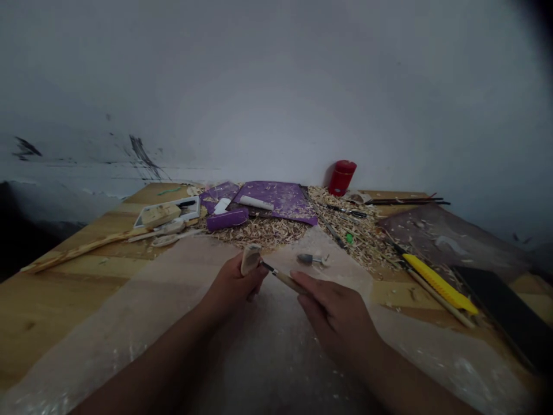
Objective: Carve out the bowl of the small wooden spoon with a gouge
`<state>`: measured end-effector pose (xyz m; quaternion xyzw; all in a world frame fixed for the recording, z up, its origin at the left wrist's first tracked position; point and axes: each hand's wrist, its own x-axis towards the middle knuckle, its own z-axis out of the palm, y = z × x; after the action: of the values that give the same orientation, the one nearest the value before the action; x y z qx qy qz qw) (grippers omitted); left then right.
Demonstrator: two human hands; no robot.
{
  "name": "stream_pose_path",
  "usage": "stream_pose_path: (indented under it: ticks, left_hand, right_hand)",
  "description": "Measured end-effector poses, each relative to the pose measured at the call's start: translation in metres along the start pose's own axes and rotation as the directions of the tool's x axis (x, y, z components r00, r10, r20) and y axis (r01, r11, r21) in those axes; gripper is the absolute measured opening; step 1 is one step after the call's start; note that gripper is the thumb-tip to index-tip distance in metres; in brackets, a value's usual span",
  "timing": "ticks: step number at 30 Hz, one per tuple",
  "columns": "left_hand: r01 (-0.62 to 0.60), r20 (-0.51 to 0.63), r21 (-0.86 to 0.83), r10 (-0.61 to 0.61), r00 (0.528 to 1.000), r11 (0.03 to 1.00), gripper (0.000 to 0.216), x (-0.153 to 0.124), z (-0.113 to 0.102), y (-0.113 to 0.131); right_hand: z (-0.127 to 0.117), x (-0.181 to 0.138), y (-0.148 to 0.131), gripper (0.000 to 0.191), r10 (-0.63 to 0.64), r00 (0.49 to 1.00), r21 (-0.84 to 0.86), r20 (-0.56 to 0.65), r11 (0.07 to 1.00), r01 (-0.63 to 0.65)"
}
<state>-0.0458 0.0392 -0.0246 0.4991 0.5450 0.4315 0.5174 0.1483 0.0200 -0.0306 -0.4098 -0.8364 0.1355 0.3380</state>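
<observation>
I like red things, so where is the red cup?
In the head view, the red cup stands at the far edge of the table, right of center by the wall, just behind the wood shavings and right of the purple mat.

wooden piece (250, 259): pale tan | tool handle (288, 280): light wood | jar (342, 177): red | mat (280, 200): purple, flecked with pale shavings | box (227, 219): purple | knife (439, 283): yellow | slab (505, 311): black | table (52, 300): honey-brown, grained | wall (276, 86): grey-white, black scuffs
</observation>
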Motion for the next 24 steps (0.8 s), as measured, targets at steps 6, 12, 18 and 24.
stream_pose_path:
  ticks: [6,12,18,24]
  left_hand:
    - [0.007,-0.029,0.121,-0.004,1.0,0.993,0.014,-0.001,0.001,0.002]
    - [-0.023,0.023,0.129,0.021,1.0,0.991,0.009,0.001,-0.001,-0.007]
    - [-0.144,0.046,0.298,0.136,0.99,0.944,0.006,-0.001,-0.003,-0.003]
    - [-0.201,0.169,0.401,0.143,0.975,0.894,0.008,0.001,-0.005,-0.003]
  right_hand:
    - [-0.002,-0.002,-0.001,0.034,-0.024,0.997,-0.023,0.072,0.999,0.026]
    - [-0.003,-0.005,-0.004,0.038,-0.099,0.988,-0.145,0.121,0.983,0.117]
    - [-0.009,-0.006,-0.007,0.04,-0.113,0.982,-0.155,0.152,0.978,0.137]
    - [-0.019,-0.005,-0.012,0.042,-0.08,0.964,-0.124,0.253,0.986,0.114]
